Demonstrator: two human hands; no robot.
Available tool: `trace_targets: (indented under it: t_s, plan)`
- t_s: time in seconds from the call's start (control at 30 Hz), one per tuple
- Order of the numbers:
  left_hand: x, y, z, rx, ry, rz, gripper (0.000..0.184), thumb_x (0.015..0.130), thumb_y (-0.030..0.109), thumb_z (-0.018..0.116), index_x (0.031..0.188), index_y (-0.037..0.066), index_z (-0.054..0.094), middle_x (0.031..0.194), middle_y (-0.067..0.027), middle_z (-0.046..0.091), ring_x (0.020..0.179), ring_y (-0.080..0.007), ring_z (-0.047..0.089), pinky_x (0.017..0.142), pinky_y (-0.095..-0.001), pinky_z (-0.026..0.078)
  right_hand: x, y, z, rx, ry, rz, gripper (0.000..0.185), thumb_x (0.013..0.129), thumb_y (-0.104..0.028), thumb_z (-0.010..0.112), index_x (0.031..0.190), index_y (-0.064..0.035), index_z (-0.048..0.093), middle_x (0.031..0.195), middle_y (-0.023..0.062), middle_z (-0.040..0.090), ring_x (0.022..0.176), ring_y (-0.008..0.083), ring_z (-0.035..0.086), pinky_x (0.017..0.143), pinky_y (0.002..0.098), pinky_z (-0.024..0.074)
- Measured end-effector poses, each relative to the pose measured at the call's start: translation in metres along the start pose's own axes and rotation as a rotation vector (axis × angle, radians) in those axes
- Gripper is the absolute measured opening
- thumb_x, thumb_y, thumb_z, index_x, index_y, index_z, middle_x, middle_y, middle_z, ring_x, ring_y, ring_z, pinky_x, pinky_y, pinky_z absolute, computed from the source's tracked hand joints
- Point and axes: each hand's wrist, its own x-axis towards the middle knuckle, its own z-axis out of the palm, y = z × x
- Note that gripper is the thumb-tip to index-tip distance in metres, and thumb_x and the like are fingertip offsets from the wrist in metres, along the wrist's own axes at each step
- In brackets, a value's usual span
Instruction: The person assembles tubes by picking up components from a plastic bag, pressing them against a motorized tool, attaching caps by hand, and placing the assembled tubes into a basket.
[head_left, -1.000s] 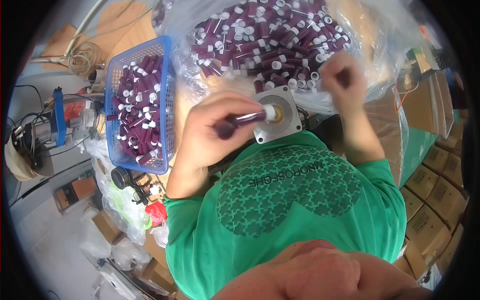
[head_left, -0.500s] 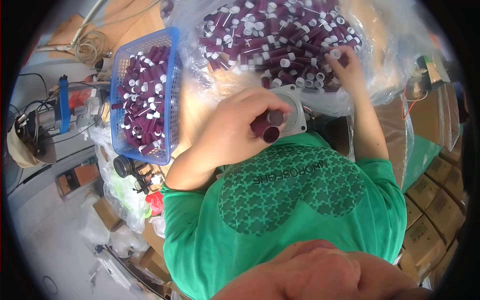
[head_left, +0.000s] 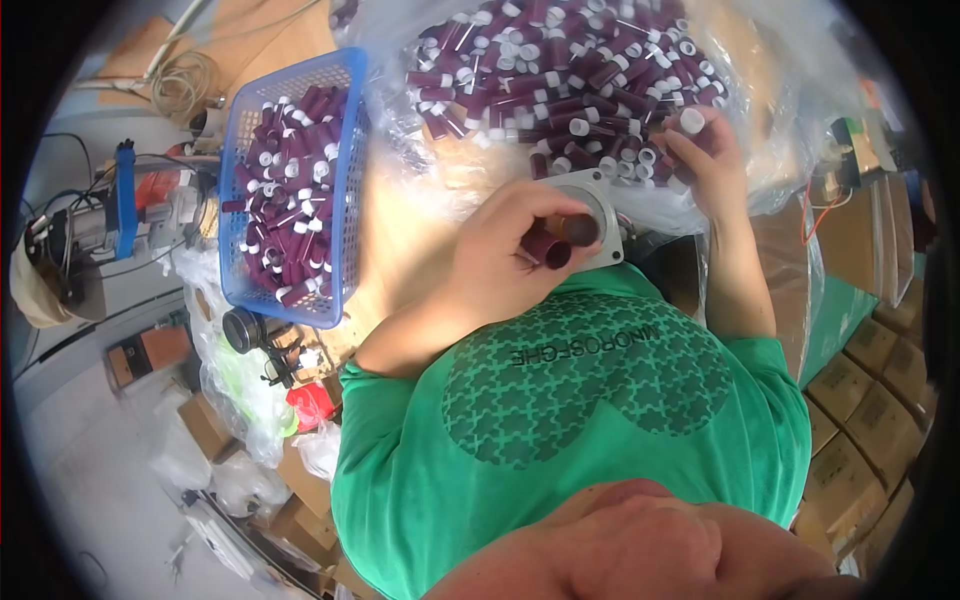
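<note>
My left hand [head_left: 510, 235] is closed around two dark purple cylinders above a square metal plate with a round face [head_left: 603, 205]. One is a tube [head_left: 545, 250] with its open end toward me; the other is a darker brown cylinder end [head_left: 580, 230]. My fingers hide the rest of both. At the near right edge of a large heap of purple tubes [head_left: 560, 85] with white caps, my right hand [head_left: 712, 160] pinches a tube with a white cap [head_left: 691, 121]. Its body is mostly hidden by the fingers.
A blue plastic basket [head_left: 352, 200] full of white-capped purple tubes stands at the left. Clear plastic sheeting [head_left: 770, 130] lies around the heap. Cardboard boxes [head_left: 850, 440] are stacked at lower right. A black round part [head_left: 243, 330] sits below the basket.
My left hand has moved right with the cylinders, over the metal plate. My right hand has shifted slightly right and toward me, with the white cap now showing above its fingers.
</note>
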Motion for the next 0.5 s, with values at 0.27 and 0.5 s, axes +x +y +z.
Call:
trace_targets:
  t_s: [0.27,0.5]
  plan:
    - [-0.018,-0.023,-0.12,0.651,0.727,-0.051,0.033,0.078,0.014,0.073,0.107,0.003,0.06,0.1,-0.0109,0.063,0.088,-0.0214,0.061,0.074,-0.0327,0.049,-0.007,-0.017,-0.007,-0.25,-0.133,-0.095,0.035,0.079,0.004,0.069,0.111,-0.0029,0.058,0.097,0.0026,0.06,0.081,0.0094,0.06,0.067,0.0208,0.048]
    - [0.033,-0.113,-0.088,0.701,0.31,-0.285,0.034,0.081,0.029,0.067,0.105,0.005,0.062,0.101,-0.0199,0.06,0.096,-0.0355,0.058,0.085,-0.042,0.046,-0.017,-0.03,0.019,-0.325,-0.288,-0.096,0.03,0.078,0.002,0.071,0.106,-0.0034,0.063,0.097,0.0002,0.06,0.088,0.008,0.057,0.076,0.0211,0.0458]
